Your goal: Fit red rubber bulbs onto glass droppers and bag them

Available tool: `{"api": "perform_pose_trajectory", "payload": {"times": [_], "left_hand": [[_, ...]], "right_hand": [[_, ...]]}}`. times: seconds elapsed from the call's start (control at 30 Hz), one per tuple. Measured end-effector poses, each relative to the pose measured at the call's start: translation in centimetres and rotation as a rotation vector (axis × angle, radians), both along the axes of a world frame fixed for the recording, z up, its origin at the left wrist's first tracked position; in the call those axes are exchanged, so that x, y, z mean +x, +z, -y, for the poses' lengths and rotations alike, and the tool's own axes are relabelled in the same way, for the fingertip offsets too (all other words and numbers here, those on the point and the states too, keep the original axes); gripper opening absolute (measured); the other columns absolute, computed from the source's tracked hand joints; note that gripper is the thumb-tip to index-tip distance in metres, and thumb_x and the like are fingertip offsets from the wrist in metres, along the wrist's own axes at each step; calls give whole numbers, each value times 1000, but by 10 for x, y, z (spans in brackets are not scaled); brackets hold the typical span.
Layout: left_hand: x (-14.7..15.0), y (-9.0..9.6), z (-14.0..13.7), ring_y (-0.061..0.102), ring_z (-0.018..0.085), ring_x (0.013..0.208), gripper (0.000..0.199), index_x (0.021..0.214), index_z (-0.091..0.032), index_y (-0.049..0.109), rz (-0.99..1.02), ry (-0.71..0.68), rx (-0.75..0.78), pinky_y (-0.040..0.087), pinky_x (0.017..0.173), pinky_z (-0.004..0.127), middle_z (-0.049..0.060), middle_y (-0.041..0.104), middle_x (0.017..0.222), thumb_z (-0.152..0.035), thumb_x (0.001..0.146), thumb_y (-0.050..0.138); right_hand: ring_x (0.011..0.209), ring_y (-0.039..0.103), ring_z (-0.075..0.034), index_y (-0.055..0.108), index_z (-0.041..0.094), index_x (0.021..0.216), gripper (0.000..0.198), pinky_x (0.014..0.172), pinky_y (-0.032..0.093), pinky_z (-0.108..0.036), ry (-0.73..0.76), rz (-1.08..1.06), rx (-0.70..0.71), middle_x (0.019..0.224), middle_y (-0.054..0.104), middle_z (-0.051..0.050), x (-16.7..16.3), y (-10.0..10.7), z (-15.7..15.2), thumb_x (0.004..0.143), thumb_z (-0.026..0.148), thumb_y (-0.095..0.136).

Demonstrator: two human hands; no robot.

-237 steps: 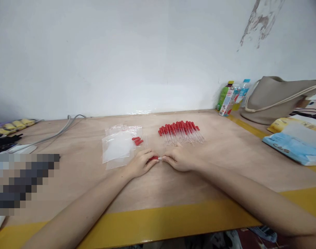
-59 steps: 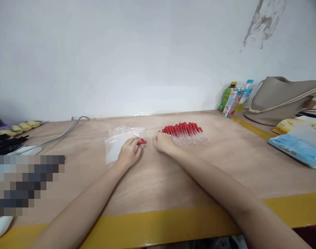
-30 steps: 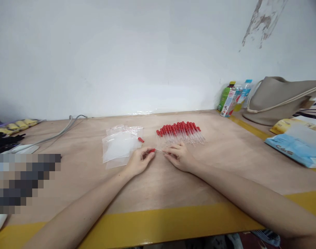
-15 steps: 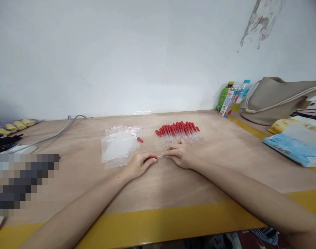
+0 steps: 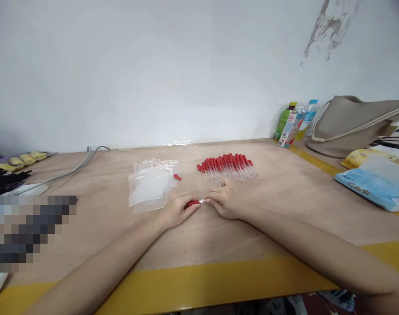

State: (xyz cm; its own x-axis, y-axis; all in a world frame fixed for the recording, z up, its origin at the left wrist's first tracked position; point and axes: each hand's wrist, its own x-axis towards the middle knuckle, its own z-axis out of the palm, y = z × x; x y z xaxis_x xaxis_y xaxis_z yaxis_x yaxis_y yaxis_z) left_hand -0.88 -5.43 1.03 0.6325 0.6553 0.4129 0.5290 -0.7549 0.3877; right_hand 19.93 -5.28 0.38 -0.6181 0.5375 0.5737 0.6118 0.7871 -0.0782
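Observation:
Between thumb and fingers, my left hand [image 5: 177, 211] is closed on a red rubber bulb [image 5: 193, 203]. A clear dropper tube [image 5: 202, 201] comes out of the bulb's right end, and my right hand [image 5: 228, 204] pinches it at the other side. The rest of the tube is hidden by the right fingers. Just beyond my right hand lies a row of droppers [image 5: 224, 163], red bulbs pointing away and clear stems towards me. Past my left hand, a loose red bulb [image 5: 177, 176] rests at the edge of overlapping clear plastic bags [image 5: 148, 190].
Bottles [image 5: 287, 124], a grey drawstring bag [image 5: 353, 124] and a blue packet [image 5: 371, 186] stand or lie at the right. On the left are a grey cable [image 5: 76, 167], yellow-topped items [image 5: 25, 158] and a blurred-out patch. Yellow tape [image 5: 199, 284] runs along the table's front edge.
My hands have drawn closer together, so less of the clear tube shows between them. More of the red bulb is visible at my left fingers.

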Motion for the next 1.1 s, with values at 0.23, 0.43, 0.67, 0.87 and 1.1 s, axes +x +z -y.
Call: {"api": "perform_pose_trajectory", "payload": {"times": [0.23, 0.43, 0.67, 0.87, 1.1], "left_hand": [[-1, 0, -4, 53, 13, 68, 17, 86, -16, 58, -51, -52, 59, 42, 63, 23, 2, 59, 75, -27, 87, 45], [-8, 6, -18, 55, 15, 78, 19, 94, -17, 58, -97, -33, 203, 45, 70, 26, 5, 60, 86, -27, 88, 44], [-33, -2, -48, 43, 26, 114, 34, 117, -15, 49, -167, 370, 313, 37, 95, 43, 13, 48, 122, -30, 88, 40], [-40, -8, -58, 35, 26, 124, 38, 124, -21, 45, -316, 419, 131, 34, 99, 45, 10, 38, 134, -29, 89, 31], [-38, -5, -56, 41, 23, 117, 29, 110, -15, 48, -227, 352, 104, 35, 99, 40, 11, 47, 124, -25, 86, 35]], "right_hand": [[60, 45, -11, 62, 17, 78, 27, 74, 24, -32, -48, 92, -202, 71, 63, -2, -4, 7, 4, 88, 25, 38], [75, 54, -15, 64, 19, 82, 24, 75, 27, -32, -68, 88, -297, 83, 67, -3, -7, 26, 9, 86, 23, 40], [56, 54, -12, 65, 18, 66, 21, 58, 33, -23, -361, -156, -577, 57, 62, 0, -3, 36, -19, 77, 26, 48], [71, 58, -19, 64, 19, 59, 24, 65, 34, -28, -728, -168, -480, 69, 65, -6, -27, 37, -66, 74, 30, 49], [78, 59, -23, 65, 16, 79, 26, 77, 29, -36, -849, -73, -472, 79, 66, -10, -45, 25, -85, 76, 33, 46]]}}
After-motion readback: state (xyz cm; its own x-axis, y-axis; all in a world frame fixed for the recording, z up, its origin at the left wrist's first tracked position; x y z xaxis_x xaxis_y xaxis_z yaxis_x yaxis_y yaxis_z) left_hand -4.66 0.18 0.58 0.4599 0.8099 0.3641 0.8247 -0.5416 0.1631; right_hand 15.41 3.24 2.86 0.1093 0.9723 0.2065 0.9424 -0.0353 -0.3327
